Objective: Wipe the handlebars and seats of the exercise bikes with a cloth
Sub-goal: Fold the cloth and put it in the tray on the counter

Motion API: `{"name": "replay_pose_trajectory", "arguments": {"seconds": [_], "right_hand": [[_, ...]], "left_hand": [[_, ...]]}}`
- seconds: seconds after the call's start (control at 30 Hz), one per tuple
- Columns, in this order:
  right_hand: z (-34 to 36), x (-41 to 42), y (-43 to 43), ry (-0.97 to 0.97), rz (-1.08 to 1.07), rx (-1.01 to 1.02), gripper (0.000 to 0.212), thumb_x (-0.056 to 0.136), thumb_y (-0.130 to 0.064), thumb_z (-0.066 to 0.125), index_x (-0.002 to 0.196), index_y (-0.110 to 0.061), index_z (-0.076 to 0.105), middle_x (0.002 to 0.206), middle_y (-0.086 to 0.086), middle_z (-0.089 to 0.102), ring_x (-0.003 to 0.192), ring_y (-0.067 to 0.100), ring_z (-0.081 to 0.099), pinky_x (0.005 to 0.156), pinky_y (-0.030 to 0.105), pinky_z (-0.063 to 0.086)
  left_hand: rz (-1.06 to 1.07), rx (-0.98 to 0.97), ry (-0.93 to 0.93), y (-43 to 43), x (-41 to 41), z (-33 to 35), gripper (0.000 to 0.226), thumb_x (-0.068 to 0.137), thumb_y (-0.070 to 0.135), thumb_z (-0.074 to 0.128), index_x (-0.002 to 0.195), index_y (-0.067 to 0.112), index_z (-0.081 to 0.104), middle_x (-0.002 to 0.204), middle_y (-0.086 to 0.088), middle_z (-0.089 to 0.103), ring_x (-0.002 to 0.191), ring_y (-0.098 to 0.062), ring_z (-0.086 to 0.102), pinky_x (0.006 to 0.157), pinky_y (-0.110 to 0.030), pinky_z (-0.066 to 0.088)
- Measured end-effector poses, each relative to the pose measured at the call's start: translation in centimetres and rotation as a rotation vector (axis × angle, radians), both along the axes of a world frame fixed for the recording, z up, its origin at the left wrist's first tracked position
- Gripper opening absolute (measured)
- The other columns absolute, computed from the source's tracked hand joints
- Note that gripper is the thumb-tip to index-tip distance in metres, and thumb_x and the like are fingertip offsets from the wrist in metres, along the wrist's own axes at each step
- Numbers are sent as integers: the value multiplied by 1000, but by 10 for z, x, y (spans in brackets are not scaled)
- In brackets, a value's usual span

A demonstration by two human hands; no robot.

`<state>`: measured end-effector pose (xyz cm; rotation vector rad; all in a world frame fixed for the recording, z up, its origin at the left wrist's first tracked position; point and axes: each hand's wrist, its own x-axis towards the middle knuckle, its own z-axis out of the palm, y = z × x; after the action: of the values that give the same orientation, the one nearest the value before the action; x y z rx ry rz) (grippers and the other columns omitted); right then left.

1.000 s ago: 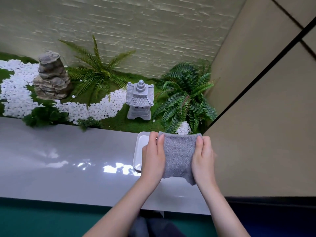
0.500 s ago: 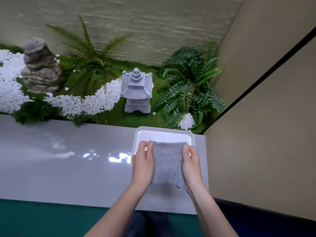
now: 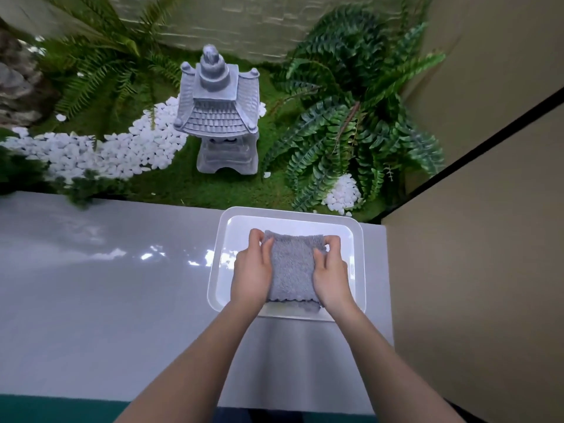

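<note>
Lowered since a second ago into white tray (image 3: 214, 270), grey cloth (image 3: 291, 264) gripped at both side edges by left hand (image 3: 251, 276) and right hand (image 3: 331, 277); likely put-down or dampening step, no bikes visible, release or lift-out needed next.

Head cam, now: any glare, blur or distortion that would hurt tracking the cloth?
Head view: bright glare patches on the glossy counter just left of the tray. The fern at top left is blurred. The cloth, left hand and right hand are sharp. Wide-angle stretch shows toward the edges.
</note>
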<state>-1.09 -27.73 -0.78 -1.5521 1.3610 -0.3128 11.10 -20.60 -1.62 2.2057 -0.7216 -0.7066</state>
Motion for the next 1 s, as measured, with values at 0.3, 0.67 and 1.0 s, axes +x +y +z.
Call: {"name": "replay_pose_trajectory", "arguments": {"seconds": [0.3, 0.67, 1.0], "right_hand": [[-102, 8, -15, 114, 127, -83, 12, 101, -23, 35, 104, -33, 28, 80, -3, 54, 70, 6, 52, 54, 21, 35], [-116, 9, -17, 526, 100, -417, 31, 95, -34, 48, 122, -19, 42, 109, 3, 58, 94, 28, 59, 63, 34, 42], [-114, -21, -19, 654, 827, -472, 77, 97, -54, 30, 150, -17, -12, 155, 0, -23, 146, 21, -15, 117, 44, -6]], "left_hand": [[-94, 122, -114, -13, 7, -98, 19, 101, 35, 30, 96, 17, 35, 67, -6, 51, 69, -33, 51, 58, -37, 38], [-158, 361, -453, -19, 9, -105, 34, 95, 47, 42, 104, 14, 47, 82, -5, 59, 73, -34, 61, 55, -33, 36], [-866, 468, -633, 2, 29, -106, 85, 84, 68, 4, 147, 15, -16, 158, 0, -17, 145, -23, -16, 116, -42, -10]]}}
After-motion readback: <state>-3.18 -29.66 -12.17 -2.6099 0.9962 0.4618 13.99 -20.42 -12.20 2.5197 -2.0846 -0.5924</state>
